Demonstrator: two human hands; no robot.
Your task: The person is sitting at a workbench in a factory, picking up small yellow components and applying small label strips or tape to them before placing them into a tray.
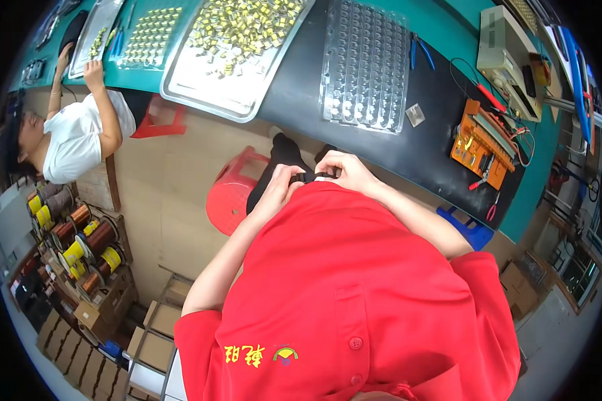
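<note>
Dark bench (293, 100); hands (282, 190) (349, 171) pinch likely strap (306, 178); yellow lettering (253, 356) on shirt (308, 281).

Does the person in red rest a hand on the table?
No, the left hand and right hand both hold a black strap.

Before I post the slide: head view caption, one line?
Left hand and right hand at a black strap, beside a dark workbench.

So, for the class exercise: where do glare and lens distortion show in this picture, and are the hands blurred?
Head view: glare whitens the metal tray and glints off the clear plastic tray; head view: the fisheye lens bows the workbench and leaves the corners black; head view: left hand and right hand look fairly sharp.
</note>
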